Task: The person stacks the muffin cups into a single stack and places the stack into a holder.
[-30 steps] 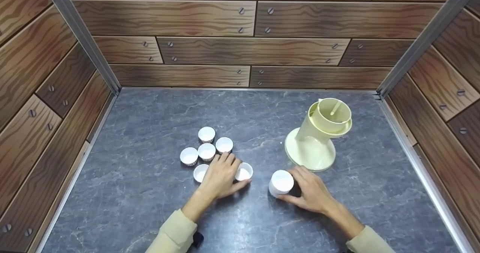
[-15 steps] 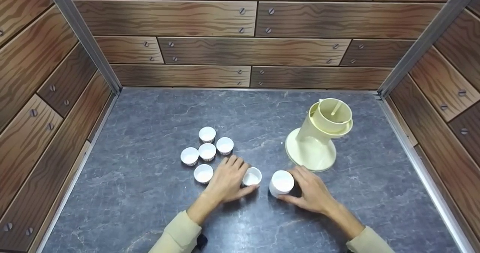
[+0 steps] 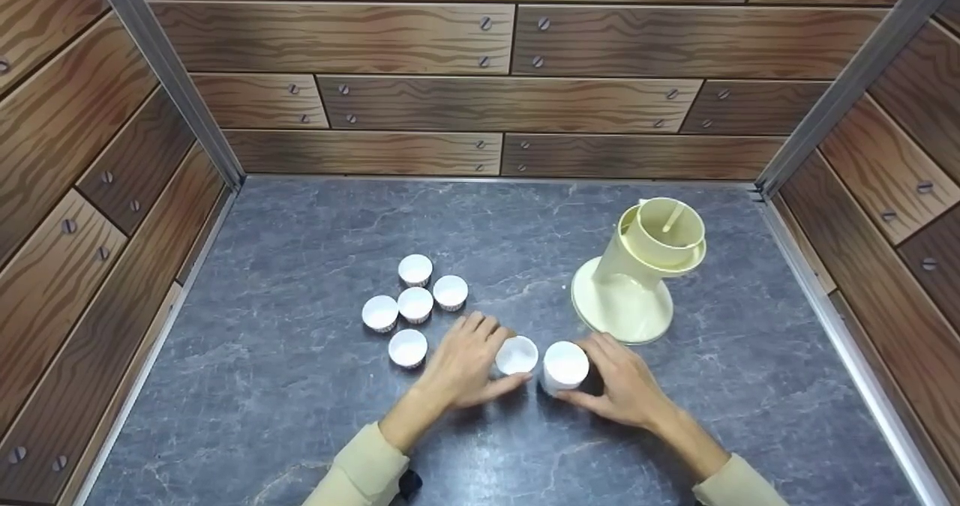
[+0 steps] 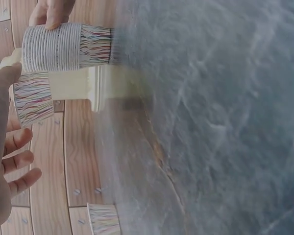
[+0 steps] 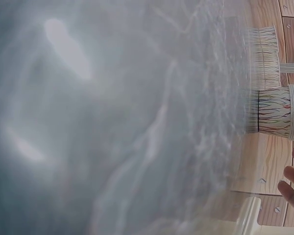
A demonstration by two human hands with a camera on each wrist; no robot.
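In the head view my left hand holds a single white paper cup, thumb on its near side. The left wrist view shows this cup's coloured wavy lines and its base raised off the table, level with the upper part of the stack. My right hand grips a stack of nested paper cups from its right side, thumb in front and fingers behind. The stack stands upright on the table. Held cup and stack are side by side, a narrow gap between them from above.
Several single paper cups stand mouth up left of my left hand. A pale yellow dispenser-like stand with a round base and tube top rises behind my right hand. Wood-patterned walls enclose the marbled grey table.
My left hand has moved right with the single cup, away from the other loose cups and up close to the stack. My right hand and the stack have stayed in place.
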